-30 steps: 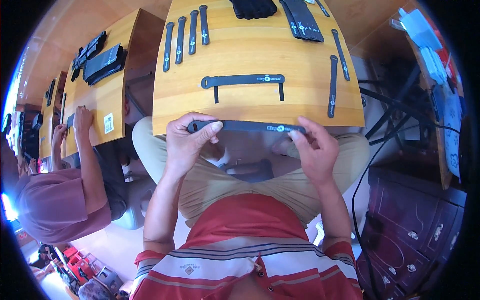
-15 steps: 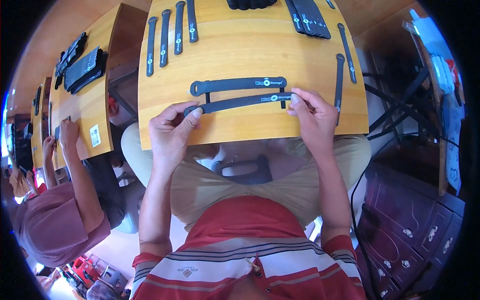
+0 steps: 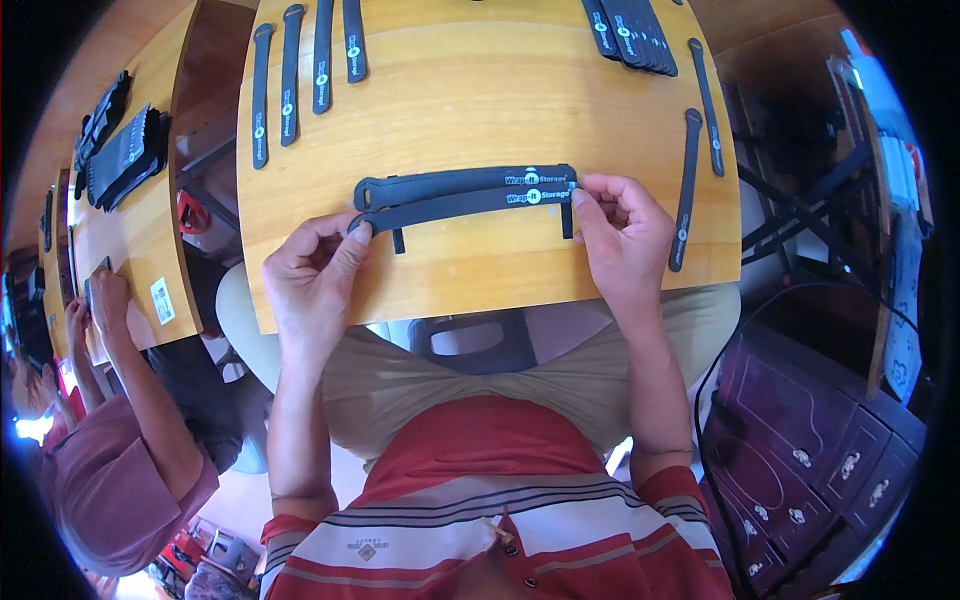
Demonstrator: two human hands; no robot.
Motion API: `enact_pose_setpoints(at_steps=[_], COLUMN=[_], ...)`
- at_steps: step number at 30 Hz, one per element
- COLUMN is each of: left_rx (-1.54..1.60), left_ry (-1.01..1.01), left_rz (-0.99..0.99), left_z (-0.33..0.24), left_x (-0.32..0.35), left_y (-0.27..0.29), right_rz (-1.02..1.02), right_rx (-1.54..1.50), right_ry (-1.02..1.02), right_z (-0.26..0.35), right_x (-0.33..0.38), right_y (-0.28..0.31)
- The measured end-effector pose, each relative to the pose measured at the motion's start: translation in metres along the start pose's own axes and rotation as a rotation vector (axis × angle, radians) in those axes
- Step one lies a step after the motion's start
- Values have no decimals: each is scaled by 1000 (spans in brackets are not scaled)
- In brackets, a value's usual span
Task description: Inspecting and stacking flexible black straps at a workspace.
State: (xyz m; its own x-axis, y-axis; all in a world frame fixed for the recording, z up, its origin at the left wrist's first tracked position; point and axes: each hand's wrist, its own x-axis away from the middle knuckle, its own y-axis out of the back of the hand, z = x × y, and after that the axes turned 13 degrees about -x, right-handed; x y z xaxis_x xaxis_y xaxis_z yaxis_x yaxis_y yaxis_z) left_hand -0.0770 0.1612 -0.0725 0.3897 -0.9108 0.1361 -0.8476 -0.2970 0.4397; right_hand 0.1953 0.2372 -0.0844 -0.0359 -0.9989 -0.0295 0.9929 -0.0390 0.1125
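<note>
While looking down from the head view, I am pinching a black strap at both ends, left hand and right hand fingers clamped on it, just above another strap near the desk's front edge.

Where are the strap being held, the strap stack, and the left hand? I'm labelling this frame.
held strap (image 3: pixel 455 205), head view, strap's middle.
strap stack (image 3: pixel 632 32), head view, top strap.
left hand (image 3: pixel 312 275), head view, back of hand.
</note>
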Motion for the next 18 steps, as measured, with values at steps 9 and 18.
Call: enact_pose_setpoints(at_steps=[9,18], left_rx=[-23,-101], left_ry=[48,103], left_rz=[-7,-15], left_z=[-2,-8], left_x=[-9,-10], left_y=[-1,-1], right_rz=[-42,-93], right_rx=[13,67], right_ry=[52,84], right_z=[-2,-4], right_x=[-3,-5], right_y=[-4,-9])
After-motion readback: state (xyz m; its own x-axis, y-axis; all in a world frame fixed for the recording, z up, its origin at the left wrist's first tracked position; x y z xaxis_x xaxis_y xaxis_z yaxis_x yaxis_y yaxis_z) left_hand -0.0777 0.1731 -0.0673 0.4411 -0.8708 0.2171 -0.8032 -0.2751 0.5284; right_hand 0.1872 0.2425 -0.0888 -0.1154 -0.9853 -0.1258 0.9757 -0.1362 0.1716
